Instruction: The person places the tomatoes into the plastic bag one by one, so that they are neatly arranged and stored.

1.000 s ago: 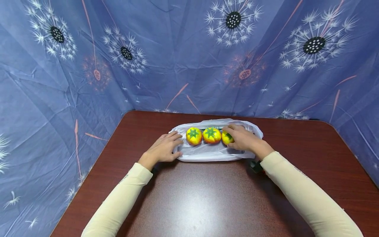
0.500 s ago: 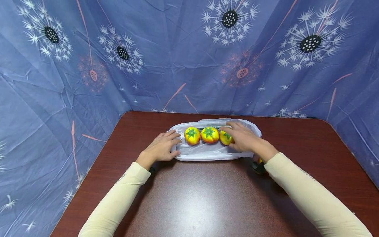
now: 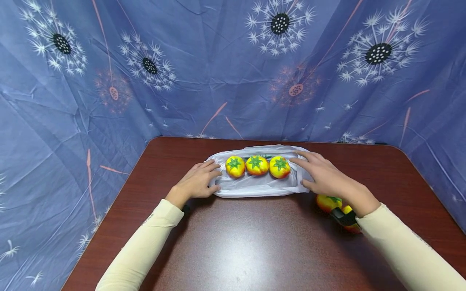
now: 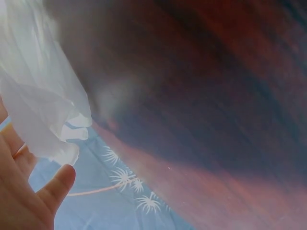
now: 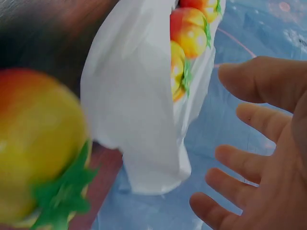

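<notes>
Three yellow-and-red tomatoes [image 3: 257,165] with green star-shaped tops sit in a row inside a long container lined with a white plastic bag [image 3: 255,192]. At its left end my left hand [image 3: 194,182] touches the bag's edge, fingers spread and thumb apart; the left wrist view shows the thumb [image 4: 58,187] beside the hanging plastic [image 4: 43,110]. My right hand [image 3: 329,176] hovers over the right end, holding nothing. In the right wrist view its fingers [image 5: 240,163] are spread, apart from the bag [image 5: 129,96] and the tomatoes in it.
Two more tomatoes lie on the brown table [image 3: 233,242] under my right wrist: one nearer the bag [image 3: 327,203], the other partly hidden by a black wrist strap [image 3: 344,217]. A blue dandelion-print curtain [image 3: 218,72] hangs behind and at the sides.
My right hand has let go of the rightmost tomato in the container and drawn back to the right. Two tomatoes on the table have come into sight. My left hand stays put.
</notes>
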`<state>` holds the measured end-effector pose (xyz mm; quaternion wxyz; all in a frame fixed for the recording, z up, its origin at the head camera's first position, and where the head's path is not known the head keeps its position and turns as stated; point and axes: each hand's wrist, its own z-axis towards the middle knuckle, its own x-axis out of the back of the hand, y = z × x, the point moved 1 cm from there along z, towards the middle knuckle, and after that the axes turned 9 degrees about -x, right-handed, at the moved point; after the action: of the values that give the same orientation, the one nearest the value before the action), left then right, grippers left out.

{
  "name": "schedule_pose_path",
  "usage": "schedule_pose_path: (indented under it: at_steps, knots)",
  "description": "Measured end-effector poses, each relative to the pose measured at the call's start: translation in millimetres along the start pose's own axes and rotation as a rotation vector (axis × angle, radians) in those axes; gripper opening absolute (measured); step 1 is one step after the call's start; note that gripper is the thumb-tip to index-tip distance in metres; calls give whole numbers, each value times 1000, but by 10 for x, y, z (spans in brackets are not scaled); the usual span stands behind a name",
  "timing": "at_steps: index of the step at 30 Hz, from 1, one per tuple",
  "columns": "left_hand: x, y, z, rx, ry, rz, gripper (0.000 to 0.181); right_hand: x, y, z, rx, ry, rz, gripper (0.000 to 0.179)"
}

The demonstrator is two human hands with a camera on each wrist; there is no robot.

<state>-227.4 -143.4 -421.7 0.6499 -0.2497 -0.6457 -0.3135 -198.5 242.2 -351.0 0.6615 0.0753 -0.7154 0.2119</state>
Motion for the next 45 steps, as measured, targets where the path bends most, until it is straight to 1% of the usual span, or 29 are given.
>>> schedule_pose_path:
  at_steps: [5,12,18,23,26,30,37,41,45]
  knots:
    - [-16,-22,-10,7,-15,13,48,51,163,-169,-19,33,32,66]
    - [-25,-59,-7,5,-15,34,47,94,383,-402,-37,78,79,67]
    - [-19,-78,15,1,-19,40,46,10,521,-560,-58,118,118,67]
    - [-24,-78,32,-7,-17,32,47,-110,553,-693,-33,156,173,67]
    - [-33,-78,33,-5,-23,32,47,-171,549,-791,-36,171,199,67]
    - [-42,-78,28,6,-27,32,47,-226,553,-906,-59,173,199,67]
    - [-36,-62,20,-5,-14,29,47,-358,632,-1097,-88,155,164,69]
    - [-38,-56,25,-5,-14,27,47,-398,684,-1169,-100,157,157,67]
    - [-37,-51,29,2,-18,18,46,-433,708,-1186,-112,124,162,65]
